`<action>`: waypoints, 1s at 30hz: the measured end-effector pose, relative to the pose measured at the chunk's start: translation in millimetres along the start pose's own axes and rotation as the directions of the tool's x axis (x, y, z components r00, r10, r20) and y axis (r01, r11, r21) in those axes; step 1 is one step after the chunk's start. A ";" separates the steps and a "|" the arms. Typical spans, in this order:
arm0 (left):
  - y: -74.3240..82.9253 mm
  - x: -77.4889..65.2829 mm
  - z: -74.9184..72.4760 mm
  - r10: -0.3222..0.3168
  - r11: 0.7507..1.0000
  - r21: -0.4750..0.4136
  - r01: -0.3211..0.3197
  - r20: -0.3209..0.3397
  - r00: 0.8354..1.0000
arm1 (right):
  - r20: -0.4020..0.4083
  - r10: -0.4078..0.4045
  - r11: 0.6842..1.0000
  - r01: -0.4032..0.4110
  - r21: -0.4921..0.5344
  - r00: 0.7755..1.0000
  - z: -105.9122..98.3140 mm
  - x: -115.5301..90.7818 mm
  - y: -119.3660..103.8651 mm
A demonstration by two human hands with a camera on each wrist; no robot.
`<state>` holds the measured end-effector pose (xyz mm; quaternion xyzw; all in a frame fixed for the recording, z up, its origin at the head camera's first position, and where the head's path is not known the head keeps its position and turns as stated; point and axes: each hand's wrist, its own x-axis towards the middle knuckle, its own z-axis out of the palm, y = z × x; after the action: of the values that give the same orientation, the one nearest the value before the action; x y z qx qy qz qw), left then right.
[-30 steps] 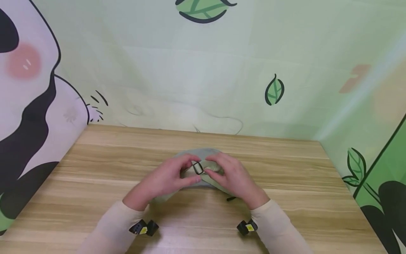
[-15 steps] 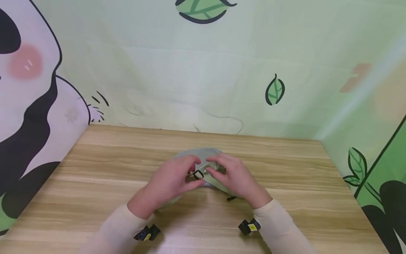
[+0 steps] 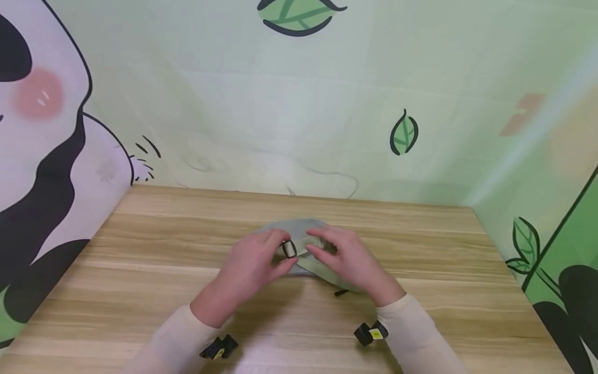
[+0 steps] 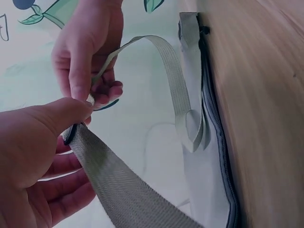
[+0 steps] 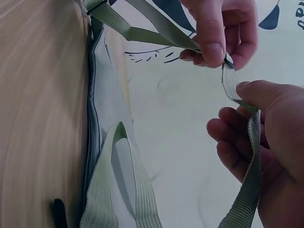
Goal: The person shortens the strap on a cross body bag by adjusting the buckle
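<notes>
A flat grey zippered pouch lies on the table beneath both hands. Its pale green webbing strap loops up from the ends. My left hand pinches a black slider buckle between thumb and fingers, with webbing threaded through it. To its right, my right hand pinches the strap close to the buckle between thumb and forefinger. In the right wrist view, a short stretch of webbing spans the two hands, and more strap hangs down past the right palm.
The wooden table extends around the pouch on all sides. Behind it stands a pale green wall printed with leaves and a panda. Near the right hand, a small black tab sticks out by the strap.
The buckle dipped flatter half a second ago and now stands more upright at the left fingertips. Both hands have shifted slightly right. More of the strap between them shows.
</notes>
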<state>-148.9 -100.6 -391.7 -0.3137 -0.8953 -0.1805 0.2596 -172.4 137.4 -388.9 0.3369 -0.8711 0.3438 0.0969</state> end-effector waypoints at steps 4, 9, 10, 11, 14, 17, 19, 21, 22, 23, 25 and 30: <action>-2.4 0.3 -2.3 -0.003 0.999 -0.035 0.003 0.004 1.000 | 0.002 -0.048 0.999 0.048 0.004 0.999 -0.7 -2.4 0.9; -3.3 0.7 -6.8 0.006 0.994 -0.109 -0.003 0.026 1.000 | -0.045 -0.189 0.981 0.187 -0.044 0.981 2.5 -5.3 4.0; -3.3 0.5 -7.7 0.010 0.992 -0.125 -0.006 0.032 0.999 | -0.053 -0.222 0.974 0.219 -0.060 0.974 3.8 -5.8 5.2; -3.2 0.2 -8.8 0.013 0.990 -0.144 -0.007 0.039 0.999 | -0.060 -0.252 0.966 0.247 -0.078 0.966 5.0 -6.3 6.1; -2.7 -1.2 -11.6 0.004 0.981 -0.193 0.010 0.070 0.998 | -0.069 -0.334 0.939 0.326 -0.113 0.940 8.8 -8.2 9.4; -2.9 -2.8 -14.6 -0.022 0.971 -0.233 0.048 0.113 0.993 | -0.070 -0.372 0.924 0.363 -0.118 0.926 11.1 -10.3 10.9; -4.0 -4.0 -16.2 -0.030 0.965 -0.253 0.063 0.132 0.991 | -0.065 -0.378 0.923 0.370 -0.108 0.923 11.5 -10.9 11.4; -5.6 -4.8 -17.4 -0.019 0.960 -0.273 0.057 0.140 0.990 | -0.060 -0.382 0.922 0.375 -0.101 0.922 11.0 -10.5 10.8; -6.5 -5.2 -17.8 -0.010 0.959 -0.280 0.050 0.141 0.990 | -0.058 -0.388 0.919 0.381 -0.099 0.920 10.6 -10.2 10.5; -7.3 -5.3 -18.0 0.000 0.957 -0.289 0.041 0.141 0.990 | -0.056 -0.397 0.915 0.390 -0.099 0.916 10.2 -9.3 10.2; -8.8 -5.2 -18.2 0.016 0.954 -0.298 0.025 0.136 0.991 | -0.046 -0.409 0.910 0.403 -0.100 0.911 8.9 -7.4 8.7; -10.4 -3.3 -18.7 0.015 0.952 -0.303 0.031 0.148 0.989 | -0.026 -0.421 0.904 0.418 -0.089 0.906 7.1 -2.2 4.4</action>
<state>-146.9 -118.9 -380.3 -0.3587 -0.8750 -0.2934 0.1399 -173.2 136.1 -397.5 0.5043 -0.7892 0.2866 0.2018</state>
